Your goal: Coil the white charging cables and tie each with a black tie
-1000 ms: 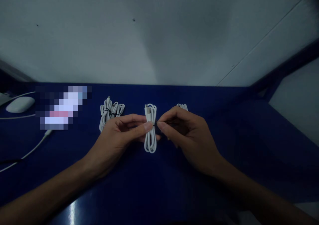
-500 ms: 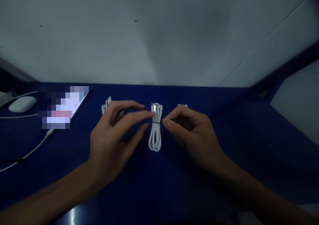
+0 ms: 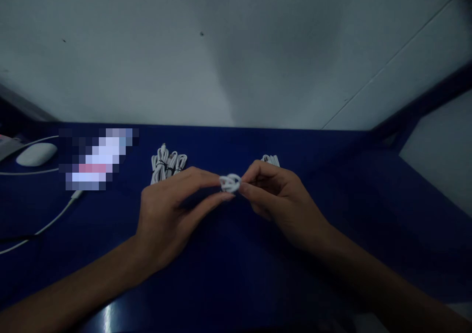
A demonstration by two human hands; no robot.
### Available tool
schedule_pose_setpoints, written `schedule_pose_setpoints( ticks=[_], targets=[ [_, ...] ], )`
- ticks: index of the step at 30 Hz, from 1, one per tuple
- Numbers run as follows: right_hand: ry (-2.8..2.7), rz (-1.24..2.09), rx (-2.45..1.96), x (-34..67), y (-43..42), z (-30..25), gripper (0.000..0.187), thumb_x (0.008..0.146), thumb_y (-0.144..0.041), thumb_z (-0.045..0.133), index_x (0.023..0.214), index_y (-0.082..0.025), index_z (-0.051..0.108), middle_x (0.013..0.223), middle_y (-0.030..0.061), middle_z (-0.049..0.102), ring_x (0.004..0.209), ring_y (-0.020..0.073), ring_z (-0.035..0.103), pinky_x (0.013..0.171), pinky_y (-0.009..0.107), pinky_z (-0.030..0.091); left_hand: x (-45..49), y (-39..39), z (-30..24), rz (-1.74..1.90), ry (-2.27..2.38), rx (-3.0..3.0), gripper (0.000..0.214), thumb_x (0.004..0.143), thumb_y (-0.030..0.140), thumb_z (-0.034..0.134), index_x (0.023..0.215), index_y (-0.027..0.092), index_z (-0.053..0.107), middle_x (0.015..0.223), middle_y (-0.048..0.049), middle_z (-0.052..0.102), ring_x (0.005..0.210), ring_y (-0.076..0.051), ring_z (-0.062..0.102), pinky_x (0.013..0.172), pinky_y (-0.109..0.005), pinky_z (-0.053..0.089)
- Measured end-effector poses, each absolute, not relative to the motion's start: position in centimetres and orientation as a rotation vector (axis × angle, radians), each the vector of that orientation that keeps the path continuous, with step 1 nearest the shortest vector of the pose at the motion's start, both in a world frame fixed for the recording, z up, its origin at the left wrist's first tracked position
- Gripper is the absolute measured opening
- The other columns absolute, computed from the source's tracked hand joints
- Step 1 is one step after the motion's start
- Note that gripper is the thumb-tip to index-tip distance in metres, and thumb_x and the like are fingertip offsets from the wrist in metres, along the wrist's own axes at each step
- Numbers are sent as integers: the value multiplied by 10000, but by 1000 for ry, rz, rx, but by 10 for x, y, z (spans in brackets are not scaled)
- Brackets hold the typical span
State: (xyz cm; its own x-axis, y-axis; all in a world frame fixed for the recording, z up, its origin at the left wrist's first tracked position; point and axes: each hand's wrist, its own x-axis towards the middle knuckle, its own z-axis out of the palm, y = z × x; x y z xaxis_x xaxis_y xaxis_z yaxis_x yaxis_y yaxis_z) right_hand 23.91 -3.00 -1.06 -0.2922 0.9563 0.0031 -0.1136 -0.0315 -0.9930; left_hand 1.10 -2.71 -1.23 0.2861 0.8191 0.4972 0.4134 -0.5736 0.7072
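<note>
A coiled white cable (image 3: 230, 183) is held up at the middle, its looped end facing me. My left hand (image 3: 177, 215) grips it from the left, forefinger above and thumb below. The fingers of my right hand (image 3: 285, 202) are pinched together against its right side, where a thin black tie around the coil led a moment ago. That tie is now hidden by the fingers and the loops.
Several tied white cables (image 3: 167, 163) lie behind my left hand. More white cable coils (image 3: 271, 160) show behind my right hand. On the left of the blue table (image 3: 228, 274) are a phone (image 3: 101, 158) with a cord (image 3: 55, 220) and a white rounded case (image 3: 37, 154). A pale wall (image 3: 147, 77) rises behind.
My left fingers have closed from apart onto the cable coil. The coil has tipped from lying lengthwise to showing its looped end. My right hand has stayed pinched in nearly the same place.
</note>
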Motion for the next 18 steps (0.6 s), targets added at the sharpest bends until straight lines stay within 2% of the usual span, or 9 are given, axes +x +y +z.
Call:
schedule_pose_setpoints(
  ticks=[3, 7, 9, 13, 15, 18],
  targets=[
    [-1384, 1436, -976, 239, -31, -10, 177, 1049, -300, 799, 917, -196, 748, 756, -39, 615, 584, 82, 451, 510, 228, 350, 12, -23, -11, 1164, 1159, 1766, 87, 923, 297, 943, 981, 294, 879, 969, 6, 877, 876, -217, 822, 825, -320, 653],
    [-1450, 1340, -982, 238, -32, -9, 157, 1016, -295, 838, 920, -206, 752, 793, -25, 652, 608, 97, 482, 532, 243, 386, 15, -17, -9, 1058, 1013, 1272, 338, 860, 279, 989, 1163, 261, 841, 844, 1, 862, 763, -197, 813, 774, -293, 654],
    [-1478, 1284, -1013, 237, -33, -8, 160, 1022, -295, 825, 912, -209, 748, 787, -20, 661, 628, 112, 519, 562, 256, 430, 16, -16, -8, 1015, 984, 1150, 371, 839, 267, 1001, 1164, 252, 823, 796, 13, 842, 718, -165, 786, 744, -253, 630],
    [-1522, 1181, -1059, 235, -35, -8, 164, 1065, -303, 770, 927, -217, 755, 842, 2, 709, 725, 147, 623, 646, 285, 512, 19, -17, -5, 957, 993, 1131, 210, 864, 247, 971, 1027, 222, 841, 873, -4, 844, 791, -136, 767, 759, -199, 596],
    [-1524, 1156, -1066, 234, -36, -9, 157, 1072, -307, 765, 942, -220, 760, 871, 7, 729, 754, 155, 648, 661, 294, 523, 20, -19, -5, 952, 1006, 1147, 210, 839, 219, 983, 999, 223, 847, 903, -7, 848, 840, -139, 772, 791, -191, 595],
    [-1526, 1126, -1058, 234, -36, -10, 139, 1066, -305, 781, 952, -226, 772, 865, -4, 727, 756, 150, 651, 667, 288, 529, 20, -20, -6, 957, 1032, 1122, 262, 772, 159, 1015, 949, 240, 839, 808, 29, 812, 768, -116, 746, 738, -169, 573]
  ],
)
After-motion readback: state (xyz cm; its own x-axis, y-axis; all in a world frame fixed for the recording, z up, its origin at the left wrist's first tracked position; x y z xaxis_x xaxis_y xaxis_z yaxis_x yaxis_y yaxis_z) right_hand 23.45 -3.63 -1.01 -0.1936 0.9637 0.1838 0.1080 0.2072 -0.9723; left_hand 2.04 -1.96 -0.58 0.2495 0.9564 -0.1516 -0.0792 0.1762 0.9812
